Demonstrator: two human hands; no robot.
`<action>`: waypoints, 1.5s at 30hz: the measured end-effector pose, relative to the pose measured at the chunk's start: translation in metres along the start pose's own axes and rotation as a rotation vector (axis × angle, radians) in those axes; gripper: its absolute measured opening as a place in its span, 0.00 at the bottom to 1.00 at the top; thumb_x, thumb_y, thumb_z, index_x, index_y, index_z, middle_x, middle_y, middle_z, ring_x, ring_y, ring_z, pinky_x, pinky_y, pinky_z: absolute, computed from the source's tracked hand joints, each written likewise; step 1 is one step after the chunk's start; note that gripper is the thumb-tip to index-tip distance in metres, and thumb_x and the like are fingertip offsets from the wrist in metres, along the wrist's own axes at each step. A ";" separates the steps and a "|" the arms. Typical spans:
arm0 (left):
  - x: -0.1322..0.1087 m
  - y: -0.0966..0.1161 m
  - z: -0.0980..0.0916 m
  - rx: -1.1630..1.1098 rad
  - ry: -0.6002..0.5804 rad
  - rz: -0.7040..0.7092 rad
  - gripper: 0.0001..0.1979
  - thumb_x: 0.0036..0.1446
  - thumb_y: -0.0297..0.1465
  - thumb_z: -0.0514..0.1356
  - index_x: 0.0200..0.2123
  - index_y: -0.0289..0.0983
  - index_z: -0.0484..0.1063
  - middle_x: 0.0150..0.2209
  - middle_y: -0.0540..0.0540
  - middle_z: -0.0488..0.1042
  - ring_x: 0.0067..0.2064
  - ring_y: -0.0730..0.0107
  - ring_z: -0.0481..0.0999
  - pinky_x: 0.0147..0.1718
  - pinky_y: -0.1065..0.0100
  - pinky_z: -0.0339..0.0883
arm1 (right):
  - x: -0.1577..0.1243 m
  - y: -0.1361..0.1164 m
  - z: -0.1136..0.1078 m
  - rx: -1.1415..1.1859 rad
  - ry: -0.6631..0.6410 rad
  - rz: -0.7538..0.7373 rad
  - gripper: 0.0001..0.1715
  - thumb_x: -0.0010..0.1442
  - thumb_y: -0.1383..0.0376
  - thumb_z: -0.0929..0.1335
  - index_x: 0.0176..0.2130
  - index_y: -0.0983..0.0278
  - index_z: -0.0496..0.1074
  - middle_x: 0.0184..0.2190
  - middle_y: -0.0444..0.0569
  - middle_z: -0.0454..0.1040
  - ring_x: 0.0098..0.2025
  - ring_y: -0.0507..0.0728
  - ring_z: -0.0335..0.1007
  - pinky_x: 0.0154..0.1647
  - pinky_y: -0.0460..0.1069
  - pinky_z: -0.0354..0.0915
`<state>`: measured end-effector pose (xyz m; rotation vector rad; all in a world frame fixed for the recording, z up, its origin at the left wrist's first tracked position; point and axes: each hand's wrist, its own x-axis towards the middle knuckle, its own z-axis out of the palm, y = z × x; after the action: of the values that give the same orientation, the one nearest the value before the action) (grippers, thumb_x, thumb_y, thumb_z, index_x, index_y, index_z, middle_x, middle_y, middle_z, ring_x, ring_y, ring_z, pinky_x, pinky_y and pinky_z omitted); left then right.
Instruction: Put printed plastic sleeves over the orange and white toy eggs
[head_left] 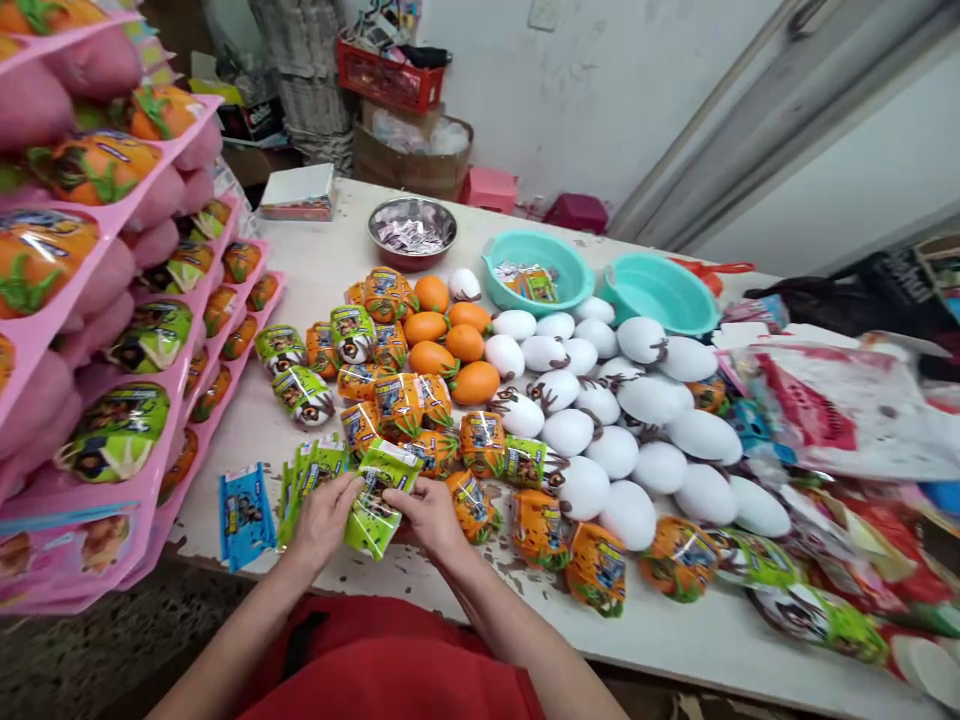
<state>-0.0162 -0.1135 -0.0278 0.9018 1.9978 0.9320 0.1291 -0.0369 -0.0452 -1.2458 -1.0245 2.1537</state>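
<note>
Between my two hands is a green printed foil packet (377, 492), held over the table's near edge. My left hand (328, 515) pinches its left side, and my right hand (429, 515) grips its right side with the thumb on top. A fanned pile of green packets (311, 468) lies just beyond my left hand, with a blue packet (246, 515) to its left. Past my right hand sit several wrapped orange eggs (472, 505). Bare orange eggs (433, 360) and many white eggs (585, 487) with brown claw-like marks spread across the table. Whether the held packet contains anything is hidden.
Stacked pink trays (161, 400) of wrapped eggs rise at the left. A metal bowl (412, 232) of small sachets and two turquoise basins (538, 270) stand at the back. Plastic bags (847, 410) crowd the right side. A red crate (390, 75) sits by the wall.
</note>
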 end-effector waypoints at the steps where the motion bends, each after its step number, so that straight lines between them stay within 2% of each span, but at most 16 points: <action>1: 0.005 0.001 0.002 -0.059 -0.006 -0.007 0.20 0.54 0.48 0.54 0.31 0.37 0.76 0.30 0.48 0.77 0.34 0.64 0.73 0.34 0.69 0.65 | 0.000 -0.004 -0.007 -0.026 0.041 -0.027 0.21 0.35 0.54 0.78 0.25 0.67 0.76 0.22 0.45 0.75 0.24 0.53 0.67 0.29 0.48 0.64; 4: 0.020 0.007 0.008 -0.209 -0.048 -0.026 0.23 0.54 0.49 0.56 0.39 0.37 0.77 0.39 0.44 0.79 0.42 0.60 0.76 0.43 0.66 0.67 | -0.001 -0.016 -0.027 -0.128 0.174 -0.101 0.17 0.36 0.57 0.77 0.25 0.66 0.77 0.23 0.46 0.76 0.25 0.55 0.68 0.30 0.48 0.64; 8: 0.032 0.026 0.029 -0.273 -0.103 -0.057 0.27 0.47 0.47 0.64 0.46 0.35 0.74 0.41 0.42 0.77 0.40 0.62 0.75 0.40 0.66 0.67 | -0.005 -0.026 -0.043 -0.167 0.200 -0.143 0.15 0.39 0.59 0.76 0.28 0.65 0.78 0.28 0.47 0.78 0.29 0.57 0.70 0.33 0.49 0.66; 11: 0.038 0.038 0.047 -0.257 -0.219 -0.051 0.19 0.46 0.44 0.64 0.33 0.34 0.74 0.29 0.48 0.74 0.30 0.69 0.70 0.29 0.71 0.61 | -0.009 -0.027 -0.050 -0.137 0.112 -0.135 0.17 0.42 0.55 0.76 0.29 0.65 0.78 0.28 0.46 0.77 0.29 0.56 0.70 0.33 0.49 0.66; 14: 0.045 0.040 0.056 -0.158 -0.258 -0.006 0.17 0.50 0.43 0.60 0.20 0.35 0.67 0.19 0.53 0.63 0.24 0.74 0.61 0.24 0.72 0.52 | -0.009 -0.024 -0.061 -0.123 0.048 -0.058 0.22 0.44 0.50 0.74 0.30 0.66 0.76 0.24 0.45 0.75 0.25 0.54 0.68 0.28 0.48 0.64; 19: 0.050 0.039 0.053 -0.072 -0.131 0.014 0.16 0.52 0.41 0.57 0.19 0.36 0.68 0.19 0.53 0.61 0.25 0.73 0.60 0.24 0.72 0.50 | -0.003 -0.025 -0.087 -0.481 0.302 -0.185 0.17 0.45 0.53 0.72 0.22 0.64 0.71 0.21 0.46 0.72 0.24 0.54 0.64 0.25 0.46 0.58; 23: 0.041 0.054 0.052 -0.237 -0.407 0.032 0.15 0.49 0.40 0.63 0.20 0.35 0.71 0.20 0.53 0.67 0.26 0.72 0.65 0.27 0.72 0.57 | -0.003 -0.031 -0.094 -0.856 0.447 -0.255 0.09 0.52 0.61 0.66 0.25 0.62 0.71 0.22 0.45 0.72 0.25 0.55 0.65 0.26 0.46 0.56; 25: 0.037 0.063 0.052 -0.500 -0.494 -0.027 0.13 0.49 0.39 0.65 0.24 0.34 0.74 0.24 0.50 0.73 0.29 0.70 0.70 0.31 0.71 0.63 | -0.004 -0.036 -0.095 -1.034 0.313 -0.299 0.08 0.54 0.61 0.66 0.26 0.61 0.72 0.23 0.45 0.73 0.26 0.55 0.67 0.28 0.46 0.57; 27: 0.037 0.069 0.050 -0.803 -0.448 -0.114 0.12 0.50 0.38 0.65 0.31 0.34 0.76 0.30 0.47 0.77 0.32 0.69 0.74 0.36 0.70 0.67 | 0.001 -0.047 -0.105 -1.084 0.103 -0.343 0.09 0.57 0.60 0.66 0.29 0.61 0.73 0.26 0.45 0.75 0.29 0.55 0.69 0.30 0.46 0.60; 28: 0.038 0.069 0.048 -0.913 -0.392 -0.153 0.12 0.51 0.37 0.66 0.34 0.35 0.76 0.32 0.46 0.78 0.33 0.69 0.76 0.37 0.70 0.68 | 0.007 -0.056 -0.113 -1.098 0.074 -0.374 0.10 0.58 0.59 0.65 0.32 0.61 0.74 0.29 0.46 0.76 0.31 0.55 0.70 0.32 0.46 0.61; 32: 0.045 0.059 0.038 -1.085 -0.201 -0.255 0.16 0.48 0.32 0.69 0.41 0.36 0.75 0.38 0.45 0.80 0.36 0.69 0.79 0.37 0.72 0.72 | 0.049 -0.100 -0.162 -1.409 0.430 -0.445 0.25 0.58 0.60 0.66 0.54 0.67 0.66 0.52 0.58 0.70 0.53 0.62 0.64 0.51 0.52 0.61; 35: 0.044 0.048 0.032 -1.119 -0.135 -0.315 0.14 0.47 0.29 0.70 0.39 0.35 0.76 0.38 0.44 0.80 0.37 0.70 0.79 0.38 0.75 0.72 | 0.087 -0.117 -0.185 -1.742 0.425 -0.286 0.44 0.48 0.63 0.72 0.61 0.69 0.58 0.56 0.63 0.64 0.57 0.69 0.58 0.54 0.59 0.57; 37: 0.042 0.042 0.030 -1.121 -0.116 -0.331 0.14 0.47 0.28 0.70 0.38 0.35 0.75 0.38 0.45 0.80 0.37 0.71 0.80 0.38 0.75 0.72 | 0.103 -0.121 -0.190 -1.794 0.382 -0.234 0.48 0.44 0.63 0.74 0.61 0.70 0.57 0.51 0.65 0.68 0.54 0.72 0.61 0.53 0.62 0.57; 40: 0.039 0.036 0.025 -1.129 -0.093 -0.330 0.14 0.47 0.29 0.69 0.40 0.35 0.75 0.39 0.45 0.80 0.38 0.70 0.79 0.39 0.74 0.72 | 0.105 -0.126 -0.189 -1.731 0.425 -0.231 0.49 0.45 0.59 0.74 0.60 0.72 0.57 0.48 0.68 0.69 0.51 0.74 0.63 0.51 0.65 0.58; 42: 0.038 0.033 0.025 -1.120 -0.027 -0.348 0.14 0.48 0.29 0.69 0.40 0.35 0.75 0.39 0.45 0.80 0.40 0.69 0.79 0.41 0.72 0.71 | 0.091 -0.133 -0.185 -1.531 0.447 -0.301 0.49 0.45 0.57 0.73 0.60 0.70 0.56 0.50 0.66 0.68 0.51 0.72 0.64 0.51 0.64 0.60; 45: 0.033 0.034 0.035 -1.057 0.128 -0.448 0.12 0.46 0.27 0.69 0.36 0.36 0.74 0.38 0.46 0.79 0.41 0.70 0.78 0.42 0.73 0.69 | 0.050 -0.137 -0.166 -1.109 0.195 -0.502 0.51 0.44 0.59 0.74 0.62 0.65 0.54 0.56 0.60 0.65 0.54 0.68 0.64 0.54 0.60 0.61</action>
<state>0.0069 -0.0589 -0.0265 -0.1865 1.3640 1.5288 0.2511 0.1458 -0.0177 -1.3349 -2.2631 0.9963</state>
